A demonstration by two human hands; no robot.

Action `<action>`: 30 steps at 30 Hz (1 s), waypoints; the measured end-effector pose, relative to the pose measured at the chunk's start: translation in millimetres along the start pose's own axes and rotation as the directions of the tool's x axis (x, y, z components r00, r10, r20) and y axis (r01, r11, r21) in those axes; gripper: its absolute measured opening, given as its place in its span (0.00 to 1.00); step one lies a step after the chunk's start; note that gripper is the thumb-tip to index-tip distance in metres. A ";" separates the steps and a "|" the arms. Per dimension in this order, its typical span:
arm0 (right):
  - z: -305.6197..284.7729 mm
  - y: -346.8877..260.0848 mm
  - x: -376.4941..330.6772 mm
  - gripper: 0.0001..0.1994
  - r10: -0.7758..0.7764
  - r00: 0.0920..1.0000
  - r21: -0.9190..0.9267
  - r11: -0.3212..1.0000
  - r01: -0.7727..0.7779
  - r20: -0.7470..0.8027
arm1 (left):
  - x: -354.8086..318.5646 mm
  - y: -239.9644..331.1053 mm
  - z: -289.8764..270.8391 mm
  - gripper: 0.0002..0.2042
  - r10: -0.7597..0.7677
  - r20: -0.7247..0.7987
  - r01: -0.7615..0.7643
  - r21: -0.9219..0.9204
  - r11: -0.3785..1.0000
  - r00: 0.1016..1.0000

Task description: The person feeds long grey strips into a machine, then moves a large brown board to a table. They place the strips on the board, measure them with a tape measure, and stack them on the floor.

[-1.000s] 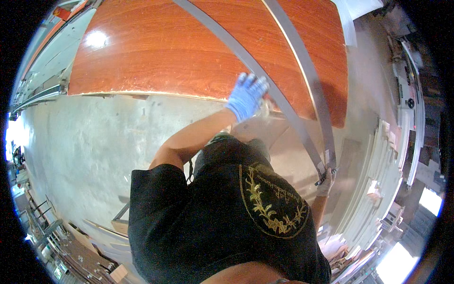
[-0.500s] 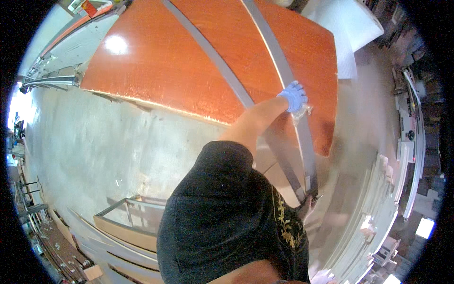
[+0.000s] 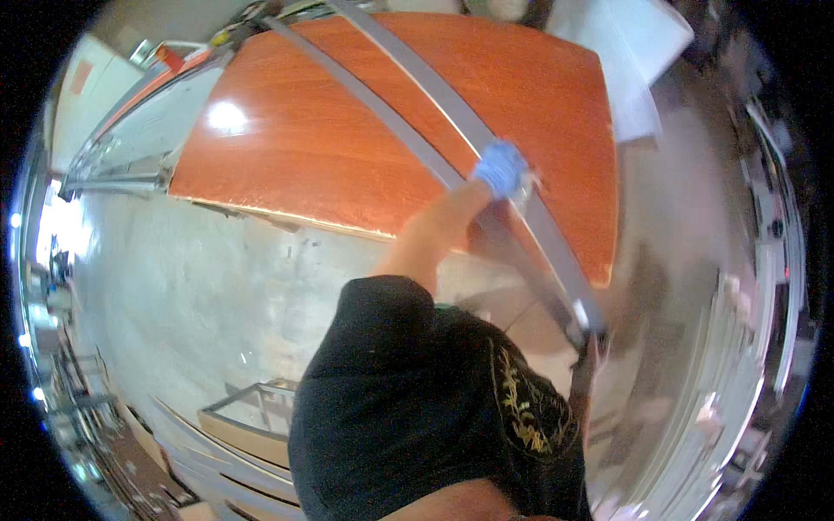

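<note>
A long grey metal bar [image 3: 427, 87] runs slantwise across a reddish-brown wooden board [image 3: 287, 165], its near end past the board's edge. Beside it lies a second grey bar [image 3: 369, 102], and the two draw together towards the near end. My left hand [image 3: 501, 168], in a light blue glove, is closed over the first bar about midway. A crumpled whitish, see-through piece [image 3: 526, 189] shows at the glove's edge against the bar. At the bars' near end is my right hand [image 3: 592, 349], dark and blurred, its fingers not readable.
White sheet material [image 3: 612, 69] hangs by the board's far right corner. Long pale strips [image 3: 695, 391] are stacked at the lower right. To the lower left stands a frame [image 3: 252, 412] above more long pieces. Grey floor [image 3: 200, 295] spreads on the left.
The bars have swung, their near ends shifting right and slightly up in the view. My left hand has moved left with the bar, and my right hand has gone right with the near ends.
</note>
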State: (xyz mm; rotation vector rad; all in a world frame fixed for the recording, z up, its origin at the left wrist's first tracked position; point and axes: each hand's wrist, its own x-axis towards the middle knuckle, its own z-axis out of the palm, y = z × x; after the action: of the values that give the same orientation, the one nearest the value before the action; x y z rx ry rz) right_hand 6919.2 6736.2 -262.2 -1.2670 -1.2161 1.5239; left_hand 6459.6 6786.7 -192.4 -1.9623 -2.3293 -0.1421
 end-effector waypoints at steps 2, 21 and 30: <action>17.1 8.0 26.8 0.17 0.002 0.997 -0.052 0.999 0.001 0.074 | 5.5 -30.1 1.6 0.09 -0.132 -0.017 0.133 0.141 0.981 0.991; 67.4 -15.4 49.9 0.13 0.091 0.961 -0.170 0.984 -0.047 0.260 | -61.4 -55.2 61.1 0.25 -0.272 -0.134 0.278 0.024 0.960 0.953; 24.7 -100.5 72.6 0.18 0.162 0.819 -0.820 0.288 0.495 0.551 | -51.1 -46.3 59.5 0.27 -0.285 -0.060 0.285 -0.012 0.959 0.957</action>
State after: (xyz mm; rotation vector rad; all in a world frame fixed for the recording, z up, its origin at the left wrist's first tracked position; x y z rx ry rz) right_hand 6881.3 6823.8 -179.3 -1.2673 -2.8806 0.8746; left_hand 6422.0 6736.8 -258.6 -1.5868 -2.5584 -0.2220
